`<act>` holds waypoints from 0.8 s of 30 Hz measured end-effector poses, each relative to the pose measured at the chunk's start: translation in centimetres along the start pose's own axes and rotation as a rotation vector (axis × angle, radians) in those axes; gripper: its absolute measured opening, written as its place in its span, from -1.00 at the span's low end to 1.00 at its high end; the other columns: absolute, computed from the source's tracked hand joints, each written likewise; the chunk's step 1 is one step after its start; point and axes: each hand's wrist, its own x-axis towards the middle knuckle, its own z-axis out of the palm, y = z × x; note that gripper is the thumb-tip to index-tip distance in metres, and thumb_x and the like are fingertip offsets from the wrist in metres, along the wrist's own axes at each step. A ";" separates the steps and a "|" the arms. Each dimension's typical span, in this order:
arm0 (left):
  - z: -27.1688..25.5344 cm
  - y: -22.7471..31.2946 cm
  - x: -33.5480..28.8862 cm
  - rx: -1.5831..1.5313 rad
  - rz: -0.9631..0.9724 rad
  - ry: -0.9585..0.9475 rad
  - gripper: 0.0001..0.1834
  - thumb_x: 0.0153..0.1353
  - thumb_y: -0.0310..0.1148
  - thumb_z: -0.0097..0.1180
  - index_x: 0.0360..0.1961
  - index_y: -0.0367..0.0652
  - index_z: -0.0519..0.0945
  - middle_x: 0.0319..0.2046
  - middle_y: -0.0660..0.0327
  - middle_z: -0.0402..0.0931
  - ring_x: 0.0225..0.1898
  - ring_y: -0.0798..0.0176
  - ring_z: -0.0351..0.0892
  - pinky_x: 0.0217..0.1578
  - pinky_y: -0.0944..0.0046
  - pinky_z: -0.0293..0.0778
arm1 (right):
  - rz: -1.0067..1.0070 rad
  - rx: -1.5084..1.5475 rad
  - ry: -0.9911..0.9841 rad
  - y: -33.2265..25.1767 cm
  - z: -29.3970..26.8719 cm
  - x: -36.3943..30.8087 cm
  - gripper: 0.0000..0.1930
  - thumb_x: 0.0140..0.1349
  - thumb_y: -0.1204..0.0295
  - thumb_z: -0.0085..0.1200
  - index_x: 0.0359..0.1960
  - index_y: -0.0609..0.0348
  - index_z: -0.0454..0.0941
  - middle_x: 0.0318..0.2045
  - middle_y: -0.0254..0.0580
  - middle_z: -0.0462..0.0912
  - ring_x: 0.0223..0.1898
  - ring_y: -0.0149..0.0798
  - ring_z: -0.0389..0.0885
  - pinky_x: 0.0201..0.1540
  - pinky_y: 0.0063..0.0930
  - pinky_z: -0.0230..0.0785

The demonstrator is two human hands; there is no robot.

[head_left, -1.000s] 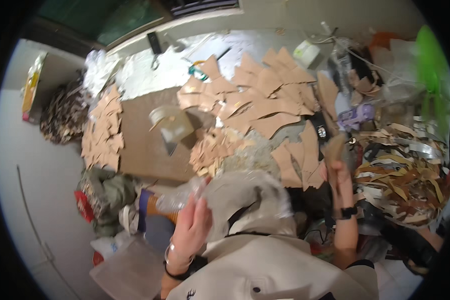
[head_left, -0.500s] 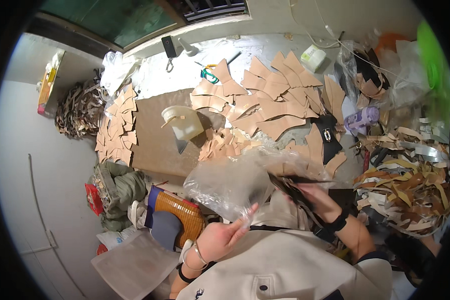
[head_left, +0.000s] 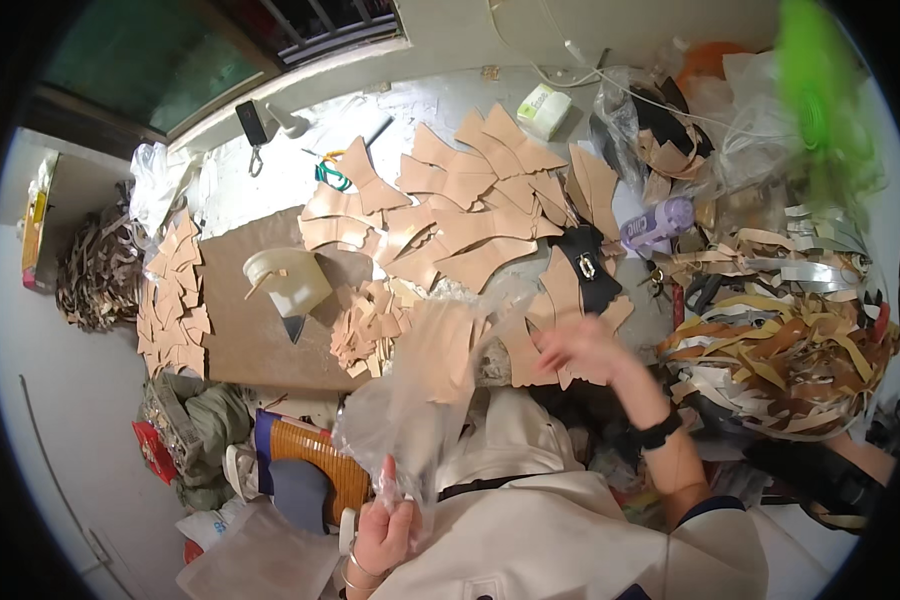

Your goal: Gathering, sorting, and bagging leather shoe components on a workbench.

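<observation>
Already, 1 clear plastic bag (head_left: 378, 428) is up at lower centre, bunched in the left hand (head_left: 388, 530), fingers closed. Right of centre, the blurred right hand (head_left: 592, 350) has fingers loosely spread, apparently holding nothing. Over 10 tan pieces (head_left: 485, 262) lie loose at upper centre; also 1 black buckled piece (head_left: 602, 287), 1 pale tub (head_left: 302, 288).

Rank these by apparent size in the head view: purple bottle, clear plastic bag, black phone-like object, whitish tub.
Largest to smallest:
1. clear plastic bag
2. whitish tub
3. purple bottle
4. black phone-like object
</observation>
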 end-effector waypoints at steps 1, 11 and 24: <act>0.4 1.0 0.7 0.060 -0.019 0.015 -0.37 0.27 -0.52 -0.19 0.34 -0.43 -0.04 -0.74 0.37 0.36 -0.69 0.50 0.27 -0.56 0.49 0.30 | -0.119 -0.148 0.471 0.7 -3.3 1.2 -0.66 0.16 0.36 0.15 -0.09 0.32 0.52 -0.33 -0.07 0.67 -0.36 -0.27 0.66 -0.31 -0.53 0.50; 0.5 1.6 3.4 -0.031 0.084 0.053 -0.33 0.36 -0.40 -0.21 0.37 -0.35 -0.18 -0.74 0.39 0.29 -0.69 0.54 0.18 -0.57 0.55 0.19 | -0.278 -1.417 1.123 4.6 -7.1 3.6 -0.48 0.01 0.52 0.05 0.10 -0.01 0.40 -0.12 -0.17 0.54 -0.03 -0.01 0.49 0.01 -0.15 0.35; 1.1 2.9 5.7 -0.317 0.052 0.076 -0.36 0.35 -0.46 -0.23 0.39 -0.30 -0.14 -0.68 0.40 0.33 -0.66 0.58 0.18 -0.60 0.56 0.15 | -0.148 -0.126 1.088 18.2 -17.4 4.8 -0.32 -0.16 0.09 0.40 -0.05 0.24 0.44 -0.17 0.06 0.54 -0.02 -0.01 0.46 0.04 -0.24 0.30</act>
